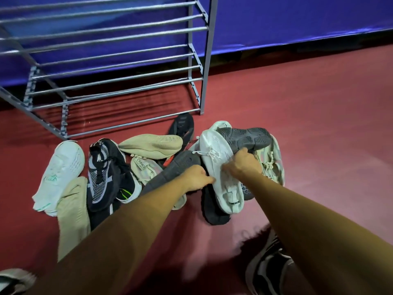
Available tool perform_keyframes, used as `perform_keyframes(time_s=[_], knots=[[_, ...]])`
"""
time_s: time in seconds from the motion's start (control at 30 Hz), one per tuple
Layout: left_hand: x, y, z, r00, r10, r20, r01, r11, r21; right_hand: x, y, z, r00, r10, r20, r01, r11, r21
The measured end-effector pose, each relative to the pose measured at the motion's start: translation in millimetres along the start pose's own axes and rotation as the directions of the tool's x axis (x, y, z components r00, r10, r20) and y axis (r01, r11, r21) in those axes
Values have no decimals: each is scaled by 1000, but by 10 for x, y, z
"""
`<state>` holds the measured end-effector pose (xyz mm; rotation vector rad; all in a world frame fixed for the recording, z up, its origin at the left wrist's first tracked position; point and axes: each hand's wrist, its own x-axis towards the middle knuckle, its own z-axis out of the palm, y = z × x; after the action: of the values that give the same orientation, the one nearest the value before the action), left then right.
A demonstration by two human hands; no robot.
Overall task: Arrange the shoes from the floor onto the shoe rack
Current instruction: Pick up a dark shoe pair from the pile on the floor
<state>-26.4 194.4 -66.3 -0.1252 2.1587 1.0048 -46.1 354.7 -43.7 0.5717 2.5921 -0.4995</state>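
Note:
Several shoes lie in a heap on the red floor in front of the grey metal shoe rack [119, 58], whose bars hold nothing. My right hand [242, 165] grips a white knit sneaker [221, 171] at its laces, near the heap's right side. My left hand [196, 177] is closed on the edge of a dark grey shoe [176, 169] lying sole up beside it. A grey-soled shoe [244, 138] rests just beyond my right hand. Left of the heap lie a black and grey sneaker [106, 173] and a white and mint sneaker [61, 169].
A blue wall [297, 22] runs behind the rack. Beige shoes [151, 144] lie sole up in the middle, another beige one [72, 213] at the near left. Dark shoes [268, 271] on feet show at the bottom right. Open red floor [319, 116] stretches to the right.

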Motion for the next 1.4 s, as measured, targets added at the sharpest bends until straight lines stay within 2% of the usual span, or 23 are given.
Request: perform_keyframes(time_s=[0.1, 0.17, 0.33, 0.57, 0.73, 1.07, 1.2, 1.4], knots=[[18, 4, 108, 999, -36, 5, 36, 997, -69, 42, 20, 40, 997, 4, 80, -8, 999, 46], [35, 1, 133, 998, -43, -42, 39, 994, -104, 74, 20, 32, 996, -26, 88, 19, 996, 84], [-25, -20, -136, 989, -3, -150, -21, 987, -159, 84, -143, -63, 995, -90, 43, 79, 974, 211], [-240, -99, -691, 982, 18, -189, -60, 974, -218, -99, -575, -24, 992, -122, -41, 127, 878, 462], [-353, -334, -1018, 954, -18, -300, -47, 977, -207, -327, -847, 90, 963, -268, -26, 243, 822, 516], [-583, -952, -1468, 886, -98, -454, 60, 993, -98, -589, -1177, 446, 854, -494, 161, 367, 793, 486], [-656, -1001, -1468, 834, -135, -535, 119, 991, -65, -493, -1104, 471, 893, -408, 187, 330, 879, 343], [-580, -722, -1229, 854, -30, -519, 33, 999, -3, -307, -663, 464, 948, -242, 209, 193, 954, 231]])
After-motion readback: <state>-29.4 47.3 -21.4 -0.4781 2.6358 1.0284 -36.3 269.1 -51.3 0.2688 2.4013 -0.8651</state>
